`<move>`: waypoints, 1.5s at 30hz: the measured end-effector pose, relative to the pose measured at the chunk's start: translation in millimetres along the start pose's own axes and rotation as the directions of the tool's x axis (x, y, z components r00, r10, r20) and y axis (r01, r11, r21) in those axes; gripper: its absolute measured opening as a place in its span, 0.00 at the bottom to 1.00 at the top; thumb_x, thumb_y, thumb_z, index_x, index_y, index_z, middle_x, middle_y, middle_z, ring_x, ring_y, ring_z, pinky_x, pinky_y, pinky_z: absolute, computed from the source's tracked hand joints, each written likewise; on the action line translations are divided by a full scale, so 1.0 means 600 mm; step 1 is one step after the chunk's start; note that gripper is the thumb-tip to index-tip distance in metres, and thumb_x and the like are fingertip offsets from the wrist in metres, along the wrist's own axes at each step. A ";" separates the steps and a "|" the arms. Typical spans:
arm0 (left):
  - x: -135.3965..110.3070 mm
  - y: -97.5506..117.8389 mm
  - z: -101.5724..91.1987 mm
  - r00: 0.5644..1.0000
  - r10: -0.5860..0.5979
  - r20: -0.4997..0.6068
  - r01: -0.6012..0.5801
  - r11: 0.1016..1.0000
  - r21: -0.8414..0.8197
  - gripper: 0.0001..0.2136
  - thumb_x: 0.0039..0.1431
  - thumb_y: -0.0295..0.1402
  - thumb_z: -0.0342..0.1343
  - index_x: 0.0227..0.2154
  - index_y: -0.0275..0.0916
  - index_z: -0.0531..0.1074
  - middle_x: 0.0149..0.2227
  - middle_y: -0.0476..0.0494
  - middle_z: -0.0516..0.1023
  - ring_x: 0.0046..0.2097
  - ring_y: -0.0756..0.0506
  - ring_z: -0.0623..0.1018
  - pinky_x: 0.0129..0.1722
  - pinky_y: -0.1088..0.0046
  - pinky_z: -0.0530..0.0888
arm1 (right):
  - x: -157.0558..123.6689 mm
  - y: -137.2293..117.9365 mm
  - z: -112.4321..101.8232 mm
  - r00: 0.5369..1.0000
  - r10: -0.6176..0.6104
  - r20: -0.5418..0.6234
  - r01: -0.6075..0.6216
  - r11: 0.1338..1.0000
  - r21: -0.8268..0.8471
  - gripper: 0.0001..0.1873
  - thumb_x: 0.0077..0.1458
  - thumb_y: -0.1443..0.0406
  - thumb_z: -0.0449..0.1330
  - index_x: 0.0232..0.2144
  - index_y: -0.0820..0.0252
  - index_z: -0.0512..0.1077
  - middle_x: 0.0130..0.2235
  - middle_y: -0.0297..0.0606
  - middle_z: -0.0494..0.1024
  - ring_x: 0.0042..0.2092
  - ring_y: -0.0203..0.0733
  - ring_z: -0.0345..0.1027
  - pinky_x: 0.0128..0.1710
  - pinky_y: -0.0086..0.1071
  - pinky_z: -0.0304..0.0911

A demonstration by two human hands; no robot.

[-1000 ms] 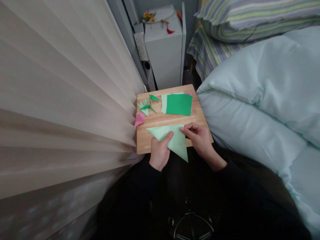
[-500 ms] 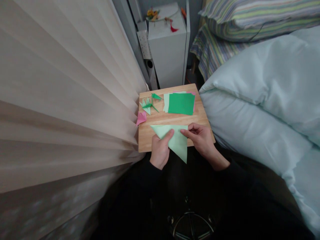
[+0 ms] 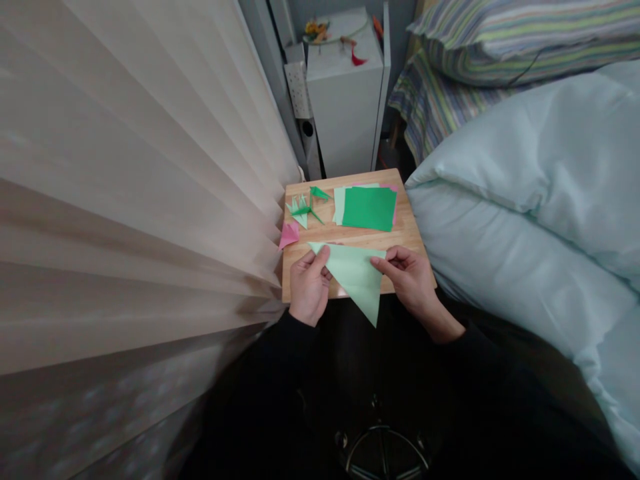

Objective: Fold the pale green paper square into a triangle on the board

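Observation:
A light green paper triangle lies on the near edge of a small wooden board, its lower tip hanging over my lap. My left hand pinches the triangle near its left corner. My right hand pinches its right corner. Behind them on the board lies a stack of square sheets with a dark green sheet on top. To the left sit small folded green paper figures and a folded pink piece.
A pleated beige curtain fills the left side, touching the board's left edge. A pale blue duvet lies to the right, with a striped pillow behind. A white cabinet stands beyond the board. A stool base shows below.
My left hand has slid from the middle of the triangle to its left corner. My right hand stays on the right corner. The view has drifted a little.

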State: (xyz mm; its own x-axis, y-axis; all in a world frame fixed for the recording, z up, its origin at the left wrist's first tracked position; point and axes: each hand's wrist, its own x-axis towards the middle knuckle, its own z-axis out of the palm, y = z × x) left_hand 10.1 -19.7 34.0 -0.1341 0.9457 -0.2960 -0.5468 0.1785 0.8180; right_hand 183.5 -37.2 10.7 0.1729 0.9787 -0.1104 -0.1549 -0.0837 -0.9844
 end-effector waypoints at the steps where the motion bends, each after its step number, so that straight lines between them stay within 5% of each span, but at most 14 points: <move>1: 0.001 0.002 -0.001 1.000 0.006 0.007 -0.006 1.000 -0.001 0.12 0.48 0.36 0.75 0.29 0.38 0.79 0.32 0.47 0.84 0.33 0.50 0.81 0.36 0.75 0.77 | 0.000 0.000 -0.001 1.000 -0.001 -0.003 0.001 1.000 0.000 0.24 0.43 0.49 0.77 0.22 0.55 0.70 0.20 0.27 0.62 0.24 0.33 0.50 0.23 0.31 0.45; 10: 0.023 0.025 -0.021 0.999 0.052 -0.005 -0.052 0.999 0.016 0.10 0.55 0.37 0.71 0.32 0.37 0.80 0.35 0.42 0.85 0.39 0.47 0.85 0.46 0.70 0.79 | -0.001 -0.004 0.000 0.998 -0.063 -0.013 0.062 0.996 -0.071 0.24 0.47 0.48 0.74 0.21 0.55 0.68 0.20 0.27 0.61 0.23 0.33 0.50 0.23 0.32 0.45; 13: 0.029 0.030 -0.028 0.983 0.129 -0.130 -0.131 0.991 -0.005 0.11 0.57 0.38 0.70 0.36 0.37 0.80 0.43 0.37 0.86 0.49 0.43 0.85 0.56 0.65 0.77 | -0.003 -0.014 -0.008 0.964 -0.261 -0.053 0.236 0.929 -0.284 0.19 0.56 0.53 0.70 0.23 0.54 0.68 0.22 0.30 0.66 0.25 0.37 0.58 0.26 0.35 0.54; 15: 0.021 0.025 -0.023 0.977 0.138 -0.164 -0.135 0.990 0.029 0.13 0.58 0.42 0.69 0.36 0.35 0.80 0.45 0.34 0.86 0.51 0.41 0.84 0.56 0.63 0.77 | -0.007 -0.020 -0.011 0.873 -0.487 0.036 0.436 0.744 -0.507 0.16 0.62 0.59 0.65 0.24 0.54 0.68 0.25 0.34 0.71 0.29 0.41 0.64 0.32 0.37 0.59; 17: 0.005 0.013 -0.009 0.998 -0.048 -0.047 0.052 0.994 0.093 0.19 0.57 0.48 0.69 0.36 0.34 0.80 0.42 0.33 0.85 0.46 0.41 0.85 0.50 0.63 0.79 | -0.014 -0.024 -0.007 0.732 -0.633 0.252 0.614 0.452 -0.647 0.15 0.64 0.66 0.60 0.24 0.54 0.69 0.27 0.36 0.74 0.32 0.42 0.66 0.35 0.39 0.59; 20: -0.016 -0.006 0.008 0.958 -0.245 0.147 0.211 0.954 0.214 0.20 0.49 0.48 0.74 0.33 0.36 0.80 0.32 0.43 0.82 0.35 0.46 0.81 0.39 0.70 0.78 | -0.030 -0.023 0.010 0.593 -0.614 0.521 0.728 0.131 -0.673 0.16 0.66 0.69 0.57 0.24 0.55 0.70 0.27 0.37 0.75 0.33 0.43 0.65 0.37 0.40 0.56; 22: -0.019 -0.014 0.008 0.955 -0.236 0.179 0.182 0.945 0.273 0.18 0.47 0.46 0.75 0.28 0.36 0.79 0.26 0.48 0.77 0.29 0.50 0.75 0.32 0.75 0.74 | -0.040 -0.021 0.022 0.574 -0.554 0.603 0.753 0.068 -0.655 0.16 0.67 0.70 0.56 0.26 0.55 0.72 0.28 0.37 0.75 0.35 0.44 0.65 0.39 0.41 0.56; 27: -0.001 -0.008 -0.011 0.951 -0.144 0.276 0.002 0.889 0.457 0.11 0.55 0.40 0.70 0.29 0.35 0.82 0.25 0.46 0.79 0.26 0.49 0.72 0.28 0.75 0.68 | -0.038 -0.026 0.018 0.630 -0.494 0.599 0.769 0.292 -0.568 0.08 0.68 0.62 0.60 0.36 0.58 0.76 0.36 0.41 0.80 0.41 0.47 0.70 0.43 0.42 0.61; 30: 0.001 -0.001 -0.014 0.927 -0.086 0.365 -0.119 0.856 0.504 0.08 0.56 0.34 0.68 0.38 0.37 0.85 0.36 0.41 0.85 0.36 0.43 0.81 0.38 0.71 0.74 | -0.021 -0.028 0.001 0.808 -0.539 0.239 0.566 0.594 -0.572 0.11 0.64 0.58 0.64 0.43 0.59 0.77 0.44 0.47 0.81 0.47 0.51 0.73 0.46 0.44 0.65; 32: -0.005 0.002 -0.011 0.906 -0.045 0.420 -0.201 0.830 0.521 0.13 0.57 0.31 0.67 0.46 0.39 0.84 0.46 0.39 0.86 0.46 0.39 0.83 0.49 0.66 0.76 | -0.010 -0.025 -0.005 0.919 -0.392 0.036 0.366 0.817 -0.446 0.18 0.58 0.55 0.69 0.47 0.58 0.77 0.46 0.47 0.82 0.47 0.52 0.74 0.44 0.43 0.68; 34: -0.013 0.005 -0.008 0.874 -0.029 0.485 -0.290 0.771 0.567 0.16 0.58 0.31 0.66 0.50 0.41 0.82 0.52 0.39 0.85 0.53 0.38 0.82 0.56 0.62 0.75 | -0.003 -0.018 -0.006 0.989 -0.143 0.033 0.147 0.965 -0.215 0.19 0.53 0.52 0.71 0.42 0.56 0.79 0.42 0.43 0.84 0.42 0.49 0.76 0.40 0.41 0.70; 37: -0.018 0.010 -0.007 0.874 0.041 0.484 -0.376 0.689 0.619 0.16 0.59 0.32 0.65 0.51 0.40 0.81 0.53 0.40 0.85 0.51 0.41 0.83 0.55 0.62 0.77 | -0.002 -0.011 -0.001 0.992 0.063 0.106 -0.066 0.997 0.030 0.17 0.48 0.51 0.74 0.34 0.55 0.81 0.36 0.38 0.85 0.37 0.45 0.76 0.40 0.40 0.72; 40: -0.013 0.015 -0.009 0.916 0.191 0.354 -0.385 0.672 0.633 0.13 0.56 0.33 0.69 0.44 0.39 0.82 0.45 0.40 0.87 0.42 0.43 0.85 0.44 0.67 0.79 | -0.006 -0.014 0.004 0.995 0.080 0.064 -0.086 0.991 0.099 0.16 0.43 0.54 0.76 0.33 0.54 0.82 0.36 0.36 0.85 0.36 0.42 0.75 0.40 0.38 0.72; 45: -0.002 0.013 -0.012 0.947 0.219 0.236 -0.310 0.819 0.483 0.17 0.52 0.35 0.73 0.44 0.39 0.79 0.35 0.44 0.86 0.36 0.46 0.84 0.35 0.73 0.77 | -0.009 -0.022 0.004 0.997 0.074 -0.021 -0.074 0.997 0.027 0.15 0.42 0.55 0.77 0.25 0.58 0.79 0.22 0.31 0.75 0.24 0.34 0.61 0.24 0.31 0.58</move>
State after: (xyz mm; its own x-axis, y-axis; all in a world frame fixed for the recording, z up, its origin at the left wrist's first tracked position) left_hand 0.0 -21.3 37.1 -0.0519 0.9985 0.0151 -0.0074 -0.0155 0.9999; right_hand 182.4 -40.9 24.5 0.1815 0.9656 -0.1861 -0.1931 -0.1506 -0.9696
